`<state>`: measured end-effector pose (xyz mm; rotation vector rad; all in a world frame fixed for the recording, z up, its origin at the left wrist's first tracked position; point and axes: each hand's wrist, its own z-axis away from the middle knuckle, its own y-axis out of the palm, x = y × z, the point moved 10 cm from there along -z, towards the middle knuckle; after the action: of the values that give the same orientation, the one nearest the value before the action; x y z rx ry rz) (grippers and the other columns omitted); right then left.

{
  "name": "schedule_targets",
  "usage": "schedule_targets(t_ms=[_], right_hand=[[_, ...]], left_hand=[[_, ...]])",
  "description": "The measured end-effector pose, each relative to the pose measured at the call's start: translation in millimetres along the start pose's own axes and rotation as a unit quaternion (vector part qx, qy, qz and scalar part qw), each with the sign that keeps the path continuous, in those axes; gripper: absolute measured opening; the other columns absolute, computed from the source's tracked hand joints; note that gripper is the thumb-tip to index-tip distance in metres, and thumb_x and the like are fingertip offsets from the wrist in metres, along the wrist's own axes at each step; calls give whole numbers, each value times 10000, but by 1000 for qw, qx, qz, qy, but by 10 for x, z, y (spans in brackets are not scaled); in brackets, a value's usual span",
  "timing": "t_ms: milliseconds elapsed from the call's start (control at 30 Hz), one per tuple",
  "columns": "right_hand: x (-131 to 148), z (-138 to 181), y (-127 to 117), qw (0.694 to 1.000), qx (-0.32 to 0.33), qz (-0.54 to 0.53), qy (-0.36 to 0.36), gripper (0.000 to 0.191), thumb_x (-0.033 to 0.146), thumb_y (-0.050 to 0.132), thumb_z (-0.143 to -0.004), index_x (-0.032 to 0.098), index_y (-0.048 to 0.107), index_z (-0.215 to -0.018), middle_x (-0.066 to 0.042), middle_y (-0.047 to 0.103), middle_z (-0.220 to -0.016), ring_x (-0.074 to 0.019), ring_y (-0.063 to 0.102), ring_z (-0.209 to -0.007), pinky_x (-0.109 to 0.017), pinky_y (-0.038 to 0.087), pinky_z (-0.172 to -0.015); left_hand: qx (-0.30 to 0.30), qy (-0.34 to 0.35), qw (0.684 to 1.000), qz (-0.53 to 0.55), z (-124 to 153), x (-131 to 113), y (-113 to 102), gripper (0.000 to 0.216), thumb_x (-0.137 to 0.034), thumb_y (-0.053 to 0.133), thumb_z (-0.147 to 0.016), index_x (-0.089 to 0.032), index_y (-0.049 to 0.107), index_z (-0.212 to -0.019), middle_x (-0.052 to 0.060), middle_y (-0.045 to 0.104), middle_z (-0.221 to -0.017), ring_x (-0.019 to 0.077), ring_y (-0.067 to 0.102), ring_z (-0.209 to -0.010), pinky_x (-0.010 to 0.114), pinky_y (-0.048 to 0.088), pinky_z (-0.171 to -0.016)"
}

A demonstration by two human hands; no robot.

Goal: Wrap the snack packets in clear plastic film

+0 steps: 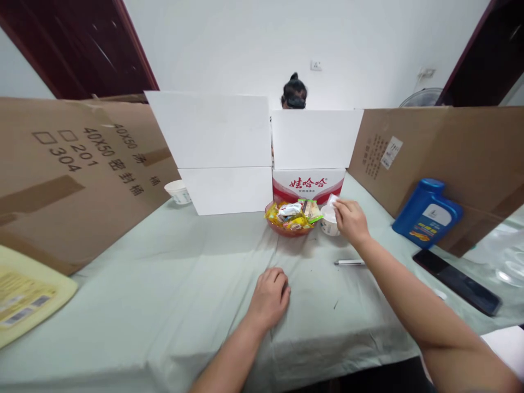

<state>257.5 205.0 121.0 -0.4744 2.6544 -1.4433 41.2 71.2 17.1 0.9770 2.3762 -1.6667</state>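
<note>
Your right hand (pixel 351 221) pinches a white slip (pixel 332 200) at the white cup (pixel 328 226), centre-right of frame; left hand (pixel 270 295) rests lower centre, can't tell its grip. Bowl (pixel 289 231) beside cup: wrapped snacks (pixel 291 210). Carton (pixel 309 184) behind reads 娃哈哈; left cardboard (pixel 82 213): 304, 201, 40X50.

Snack packets (pixel 301 222): glossy plastic film. Bowl (pixel 290 232): smooth plastic. Cup (pixel 328 227) beside it: smooth, paper-looking. Surface (pixel 164 305) cover: matt, creased.

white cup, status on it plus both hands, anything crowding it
Right hand pinching white slip by upright white cup; left hand resting on tablecloth; bowl of wrapped snacks close on cup's left.
</note>
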Motion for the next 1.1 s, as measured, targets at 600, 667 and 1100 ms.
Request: schedule_targets(t_ms=[600, 667, 1100], right_hand=[[-1432, -358, 594, 955, 227, 141, 130, 306, 204, 666, -724, 130, 721, -1016, -224, 563, -1152, -350, 563, -1074, -419, 444, -866], [-1595, -495, 625, 960, 201, 115, 155, 399, 164, 633, -739, 128, 677, -1134, -222, 549, -1181, -340, 585, -1058, -424, 457, -871], [-74, -521, 1089, 964, 177, -181, -75, 456, 178, 684, -752, 204, 598, -1199, -80, 658, -1159, -192, 638, -933, -303, 508, -821]], left_hand=[[-11, 31, 999, 7, 72, -3, 70, 185, -58, 466, -779, -186, 554, -880, 103, 587, -1057, 276, 549, -1020, 472, 467, -882], [-1, 26, 1000, 11, 58, 4, 63, 186, -58, 472, -773, -188, 549, -881, 102, 588, -1044, 272, 552, -1003, 461, 473, -866], [39, -11, 999, 31, -8, 38, 30, 155, -79, 472, -783, -199, 539, -856, 81, 580, -1013, 246, 539, -978, 433, 462, -855]])
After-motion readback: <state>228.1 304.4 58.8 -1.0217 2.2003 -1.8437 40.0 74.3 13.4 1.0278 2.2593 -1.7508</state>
